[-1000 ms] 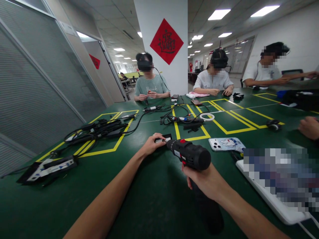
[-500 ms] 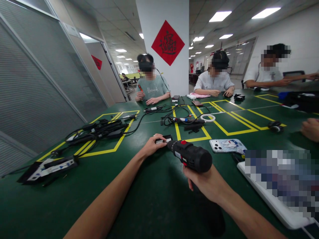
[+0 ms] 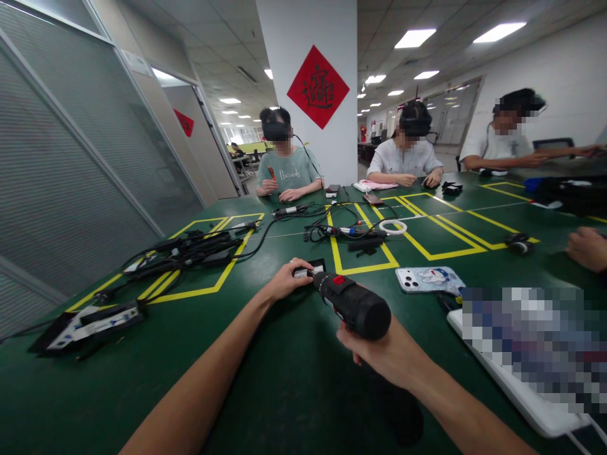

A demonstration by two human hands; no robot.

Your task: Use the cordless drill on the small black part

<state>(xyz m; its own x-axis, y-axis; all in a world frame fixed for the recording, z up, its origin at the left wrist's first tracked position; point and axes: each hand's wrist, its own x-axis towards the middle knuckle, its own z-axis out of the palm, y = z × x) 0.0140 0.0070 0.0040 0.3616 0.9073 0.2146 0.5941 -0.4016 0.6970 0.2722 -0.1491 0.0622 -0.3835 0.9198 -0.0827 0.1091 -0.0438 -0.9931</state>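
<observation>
Pinning a small black part to the green table, the person's left hand curls over it with the fingertips closed on its near edge. The part is flat, with a white strip on top, and lies just by a corner of the yellow tape lines. It looks light and stiff, likely to skid or spin unless gripped by its edges. The nose of a cordless driver meets it from the right. This tool has a black barrel with a red switch on top, and seems heavy and rigid. It is best held by the grip under the barrel, where the right hand is wrapped shut. Just beside it lies a phone in a cartoon case, with tangled black cables well to the left, a white tape ring farther back, and another person's hand at the right edge.
</observation>
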